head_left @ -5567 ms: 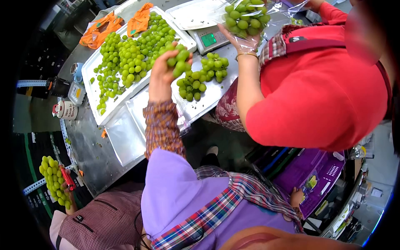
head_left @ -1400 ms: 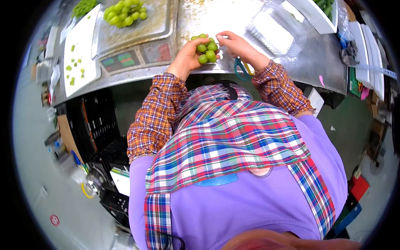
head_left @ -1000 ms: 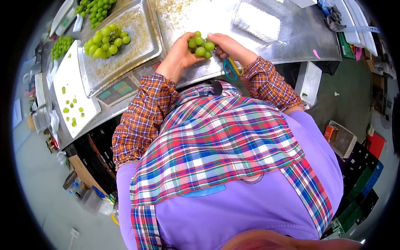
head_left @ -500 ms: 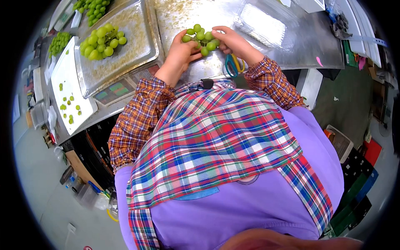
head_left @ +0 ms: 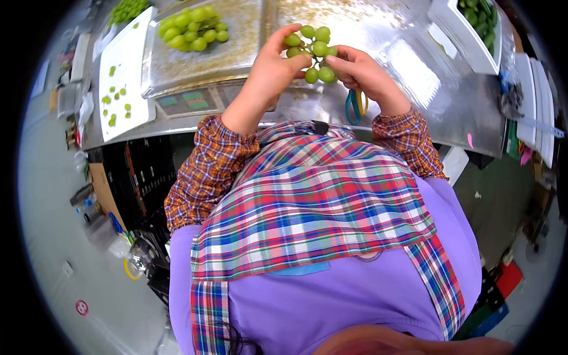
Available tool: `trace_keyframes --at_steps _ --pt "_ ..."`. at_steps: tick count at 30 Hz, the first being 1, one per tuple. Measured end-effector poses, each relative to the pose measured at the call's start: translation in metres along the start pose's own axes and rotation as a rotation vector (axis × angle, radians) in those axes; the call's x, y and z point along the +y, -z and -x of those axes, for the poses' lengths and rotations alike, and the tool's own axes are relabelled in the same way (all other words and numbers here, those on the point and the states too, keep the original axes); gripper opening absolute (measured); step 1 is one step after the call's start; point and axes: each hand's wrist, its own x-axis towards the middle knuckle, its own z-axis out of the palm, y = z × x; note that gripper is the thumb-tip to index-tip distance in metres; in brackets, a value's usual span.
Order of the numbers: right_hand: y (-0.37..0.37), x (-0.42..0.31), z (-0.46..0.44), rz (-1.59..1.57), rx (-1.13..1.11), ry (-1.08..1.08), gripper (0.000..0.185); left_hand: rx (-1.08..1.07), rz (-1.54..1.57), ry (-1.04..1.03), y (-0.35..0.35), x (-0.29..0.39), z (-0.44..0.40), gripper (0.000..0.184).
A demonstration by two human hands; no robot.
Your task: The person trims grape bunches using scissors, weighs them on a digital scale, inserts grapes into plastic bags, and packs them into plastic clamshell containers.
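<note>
A small bunch of green grapes (head_left: 320,48) is held up between my two hands over the metal table. My left hand (head_left: 278,68) grips its left side, with thumb and fingers around the grapes and stems. On the other side, the thumb and fingers of my right hand (head_left: 361,71) close on the lower right grapes. Scissors (head_left: 353,108) with teal and yellow handles show just below my right palm. Their blades are hidden, and whether the palm grips them I cannot tell. A larger grape bunch (head_left: 192,29) lies on a metal tray (head_left: 236,59) to the left.
Several loose grapes lie on a white board (head_left: 127,77) at the left, with another bunch (head_left: 127,10) behind it. Clear plastic packaging (head_left: 411,65) lies on the metal table (head_left: 438,118) at right. A white crate (head_left: 467,41) holding green produce stands at the far right.
The view has shifted, bringing the crate at the right into sight. My hands still hold the small bunch, which now looks turned, with its stems showing more.
</note>
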Motion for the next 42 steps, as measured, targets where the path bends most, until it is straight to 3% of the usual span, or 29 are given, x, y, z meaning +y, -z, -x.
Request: trace_keyframes --at_steps 8,12,17,20,21,24,27,29,32,42 --pt "-0.036 -0.025 -0.030 -0.040 -0.229 -0.055 0.028 -0.014 -0.010 -0.050 0.038 0.045 0.035 0.056" --pt "-0.050 -0.024 -0.044 -0.233 -0.318 -0.119 0.020 0.030 0.003 -0.043 0.059 0.053 0.040 0.059" --pt "-0.080 -0.030 -0.061 -0.459 -0.106 -0.146 0.013 0.210 0.019 -0.126 0.080 0.054 0.051 0.061" --pt "-0.058 -0.025 -0.058 -0.341 -0.072 -0.084 0.008 0.269 0.087 -0.192 0.064 0.026 0.071 0.058" --pt "-0.065 -0.030 -0.057 -0.345 -0.019 -0.085 0.015 0.276 0.147 -0.183 0.072 0.016 0.080 0.057" --pt "-0.069 -0.031 -0.059 -0.576 0.016 -0.058 0.018 0.335 0.274 -0.118 0.085 -0.011 0.105 0.053" --pt "-0.059 -0.027 -0.072 -0.769 -0.289 0.003 0.016 0.391 0.345 -0.067 0.092 -0.034 0.123 0.051" --pt "-0.055 -0.023 -0.081 -0.794 -0.421 0.024 0.025 0.420 0.389 -0.038 0.094 -0.048 0.131 0.048" --pt "-0.068 -0.023 -0.079 -0.796 -0.290 -0.058 0.017 0.420 0.460 -0.018 0.096 -0.069 0.138 0.045" --pt "-0.051 -0.007 -0.093 -0.733 -0.229 -0.205 0.012 0.413 0.578 -0.052 0.090 -0.100 0.148 0.035"
